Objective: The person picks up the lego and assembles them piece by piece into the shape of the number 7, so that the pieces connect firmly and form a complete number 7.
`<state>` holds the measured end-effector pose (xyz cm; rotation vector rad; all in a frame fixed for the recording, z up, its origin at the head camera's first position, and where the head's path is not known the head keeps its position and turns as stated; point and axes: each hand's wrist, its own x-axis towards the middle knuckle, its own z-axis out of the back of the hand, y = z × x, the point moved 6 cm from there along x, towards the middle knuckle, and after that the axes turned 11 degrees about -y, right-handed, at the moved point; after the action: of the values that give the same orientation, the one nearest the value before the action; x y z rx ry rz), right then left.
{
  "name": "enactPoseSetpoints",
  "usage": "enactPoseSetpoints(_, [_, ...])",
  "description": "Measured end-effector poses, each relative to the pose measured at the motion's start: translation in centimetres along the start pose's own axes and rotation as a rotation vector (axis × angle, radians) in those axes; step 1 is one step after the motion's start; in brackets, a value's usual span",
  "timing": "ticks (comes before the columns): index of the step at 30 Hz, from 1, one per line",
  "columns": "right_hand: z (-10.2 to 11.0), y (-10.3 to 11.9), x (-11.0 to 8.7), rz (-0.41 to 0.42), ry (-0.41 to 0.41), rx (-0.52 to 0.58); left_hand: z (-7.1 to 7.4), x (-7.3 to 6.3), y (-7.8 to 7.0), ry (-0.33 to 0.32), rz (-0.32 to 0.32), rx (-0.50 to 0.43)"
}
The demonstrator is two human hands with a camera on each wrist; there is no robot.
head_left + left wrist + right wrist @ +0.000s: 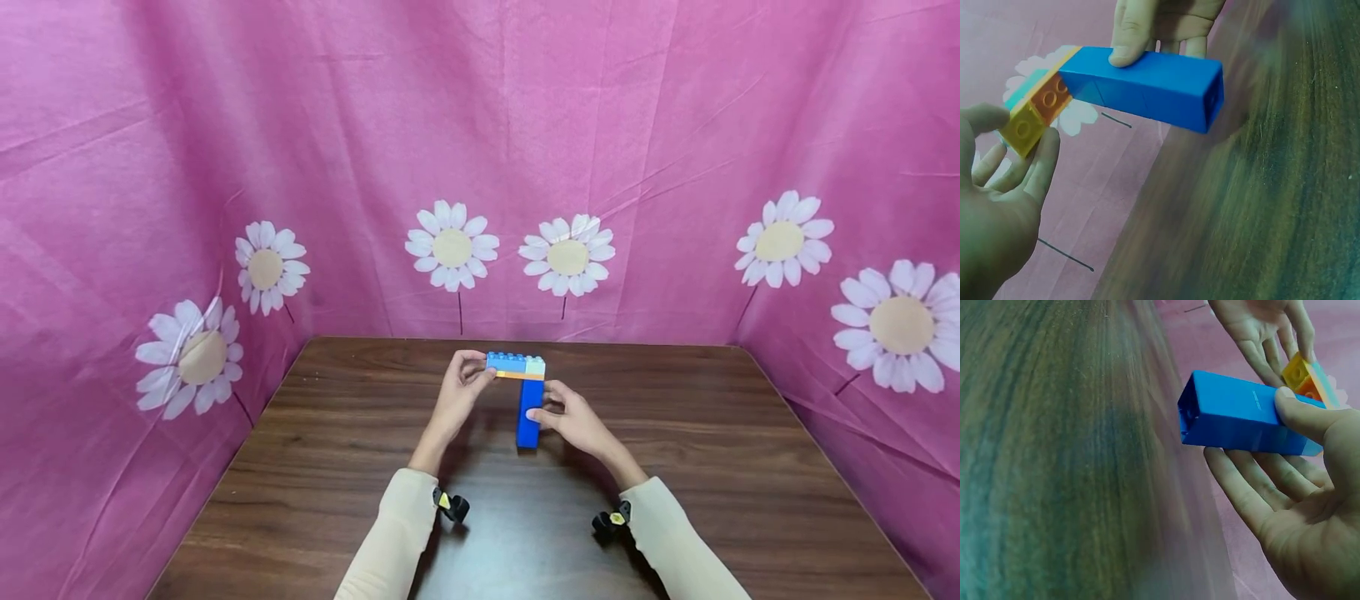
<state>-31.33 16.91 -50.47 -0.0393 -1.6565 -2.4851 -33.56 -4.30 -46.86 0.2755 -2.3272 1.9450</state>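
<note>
A built shape of toy bricks is held between both hands, with a tall blue brick column (528,417) under one end of a horizontal arm. That arm has a light blue brick (506,363) and a pale green brick (535,367) on top, over a thin orange and yellow layer (1050,94). My left hand (456,396) pinches the arm's free end at the yellow brick (1022,128), thumb on one side and fingers on the other. Around the column, my right hand (576,421) grips with its thumb on the near face and fingers behind. The column's hollow underside (1190,412) shows in the right wrist view.
A brown wood-grain table (315,500) lies under the hands. Pink cloth (360,167) printed with white daisies hangs around its back and sides. Small black wrist devices (452,505) sit at both sleeve cuffs.
</note>
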Motion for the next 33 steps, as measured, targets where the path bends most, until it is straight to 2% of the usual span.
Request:
enactPoseSetpoints(4, [0.1, -0.4, -0.1, -0.033, -0.014, 0.119, -0.5, 0.5, 0.2, 0.000, -0.005, 0.017])
enactPoseSetpoints(8, [0.1, -0.7, 0.1, -0.034, -0.025, 0.129, -0.8, 1.3, 0.7, -0.012, -0.006, 0.058])
enactPoseSetpoints(11, [0.2, -0.9, 0.3, -0.040, -0.056, 0.089, -0.6, 2.0, 1.2, -0.047, -0.009, 0.136])
enactPoseSetpoints(16, [0.3, -1.4, 0.7, -0.053, -0.116, -0.006, -0.2, 2.8, 2.2, -0.109, -0.009, 0.341])
enactPoseSetpoints(25, [0.0, -2.1, 1.5, -0.093, -0.189, -0.094, -0.1, 3.6, 4.5, -0.062, 0.065, 0.463])
enactPoseSetpoints(30, [0.2, -2.0, 1.8, -0.091, -0.221, -0.257, 0.0, 4.0, 5.2, -0.036, 0.050, 0.574])
enactPoseSetpoints(33, [0.1, -2.0, 1.8, -0.096, -0.210, -0.299, 0.0, 4.0, 5.5, -0.031, 0.030, 0.610])
